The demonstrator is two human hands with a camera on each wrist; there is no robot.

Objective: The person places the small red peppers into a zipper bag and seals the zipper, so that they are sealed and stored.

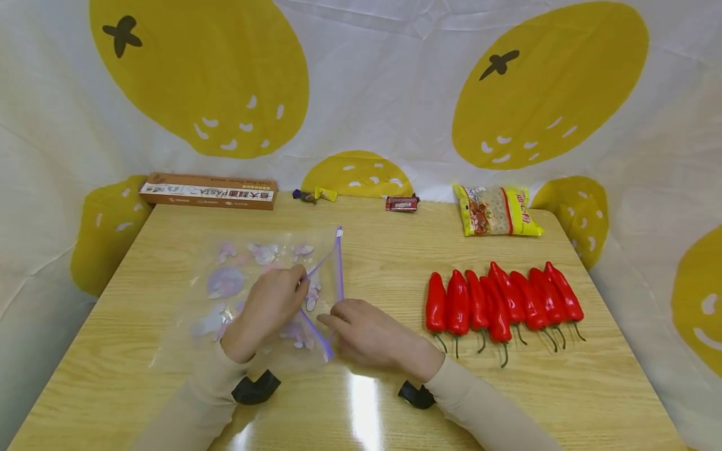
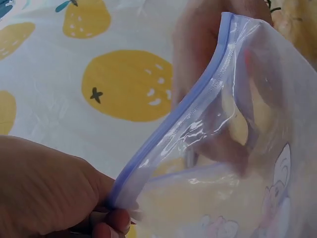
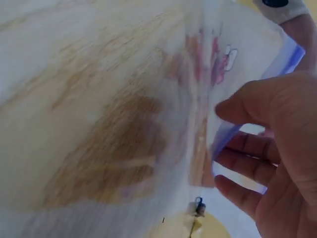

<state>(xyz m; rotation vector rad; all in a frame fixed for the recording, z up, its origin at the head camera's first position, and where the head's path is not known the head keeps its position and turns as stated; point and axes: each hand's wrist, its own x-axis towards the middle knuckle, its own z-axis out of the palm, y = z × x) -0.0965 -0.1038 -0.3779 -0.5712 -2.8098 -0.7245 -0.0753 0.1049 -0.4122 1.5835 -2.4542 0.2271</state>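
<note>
A clear zip bag with a purple zip edge and pink, white and lilac cartoon prints lies on the wooden table, its mouth parted and facing right. My left hand pinches one purple edge between thumb and fingers; in the left wrist view, that zip edge rises from the fingertips. My right hand is at the mouth's near right side. In the right wrist view, its thumb and fingers stand apart around the purple edge, fingertips right at the plastic. Part of the right hand shows through the film in the left wrist view.
Several red peppers lie in a row at the right. Along the back edge are a pasta box, small wrapped candies, a red packet and a yellow food bag. A printed cloth hangs behind the table.
</note>
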